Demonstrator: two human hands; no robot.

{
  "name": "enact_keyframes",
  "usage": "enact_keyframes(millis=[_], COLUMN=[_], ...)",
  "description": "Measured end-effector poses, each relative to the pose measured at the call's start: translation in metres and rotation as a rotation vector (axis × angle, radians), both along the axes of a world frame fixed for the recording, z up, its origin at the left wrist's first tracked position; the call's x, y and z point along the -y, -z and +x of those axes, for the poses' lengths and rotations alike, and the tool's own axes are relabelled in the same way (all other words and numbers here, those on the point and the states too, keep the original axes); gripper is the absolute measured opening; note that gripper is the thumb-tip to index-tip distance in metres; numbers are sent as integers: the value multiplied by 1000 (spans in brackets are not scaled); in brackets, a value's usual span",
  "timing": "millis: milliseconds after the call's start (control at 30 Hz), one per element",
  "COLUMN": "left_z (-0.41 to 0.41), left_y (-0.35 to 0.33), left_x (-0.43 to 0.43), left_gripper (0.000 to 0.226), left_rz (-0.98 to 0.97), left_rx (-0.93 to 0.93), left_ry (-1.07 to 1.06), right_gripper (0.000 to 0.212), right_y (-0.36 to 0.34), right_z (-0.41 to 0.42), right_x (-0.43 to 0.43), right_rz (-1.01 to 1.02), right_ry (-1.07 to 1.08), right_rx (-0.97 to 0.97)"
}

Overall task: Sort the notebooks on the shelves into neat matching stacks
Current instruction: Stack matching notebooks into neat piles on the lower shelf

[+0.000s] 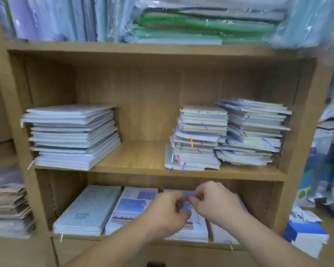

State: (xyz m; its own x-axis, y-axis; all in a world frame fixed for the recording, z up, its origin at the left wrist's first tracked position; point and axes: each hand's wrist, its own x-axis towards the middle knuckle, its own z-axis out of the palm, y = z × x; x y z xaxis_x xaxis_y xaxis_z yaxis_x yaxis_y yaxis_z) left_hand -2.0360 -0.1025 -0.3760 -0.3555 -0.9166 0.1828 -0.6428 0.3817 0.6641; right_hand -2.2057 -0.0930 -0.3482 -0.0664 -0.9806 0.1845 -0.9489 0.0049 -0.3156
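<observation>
The left hand [168,211] and right hand [216,203] are covering a pale blue-and-white paper notebook [200,227] on the lower shelf of the tan wooden bookcase [152,166]; blur is possibly hiding whatever they are pinching.

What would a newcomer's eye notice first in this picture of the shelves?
Likely the left hand and right hand, meeting over notebooks on the lower shelf. Then the ragged stack with coloured ribbons, right of centre on the middle shelf.

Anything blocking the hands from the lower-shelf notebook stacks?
Nothing visible does. The left hand and the right hand hover directly above the blue-and-white lettered notebook stack on the lower wooden shelf, fingertips meeting over it.
</observation>
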Motion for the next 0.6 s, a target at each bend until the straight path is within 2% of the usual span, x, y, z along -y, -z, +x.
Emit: enact_keyframes(millis=[67,267,367,467,533,600], left_z=[24,99,133,170,202,238], left_y=[-23,-84,-109,-130,-147,-167], left_x=[-6,2,12,23,33,46], left_gripper=[28,51,49,45,36,24], left_rz=[-29,-113,-184,-240,-319,-446], left_rx=[-33,-96,-55,46,139,126], left_ry=[-2,-84,-183,-216,-225,-306], right_gripper=[32,36,38,29,26,26], right_y=[-28,-94,-119,-138,-148,-159], right_z=[22,88,128,174,201,222], right_x=[-2,13,31,50,63,77], right_rz=[-43,-143,-196,-194,-206,-233], right_ry=[-40,-122,-180,-273,-329,-361], right_rx=[-20,-69,-75,-118,-154,-133])
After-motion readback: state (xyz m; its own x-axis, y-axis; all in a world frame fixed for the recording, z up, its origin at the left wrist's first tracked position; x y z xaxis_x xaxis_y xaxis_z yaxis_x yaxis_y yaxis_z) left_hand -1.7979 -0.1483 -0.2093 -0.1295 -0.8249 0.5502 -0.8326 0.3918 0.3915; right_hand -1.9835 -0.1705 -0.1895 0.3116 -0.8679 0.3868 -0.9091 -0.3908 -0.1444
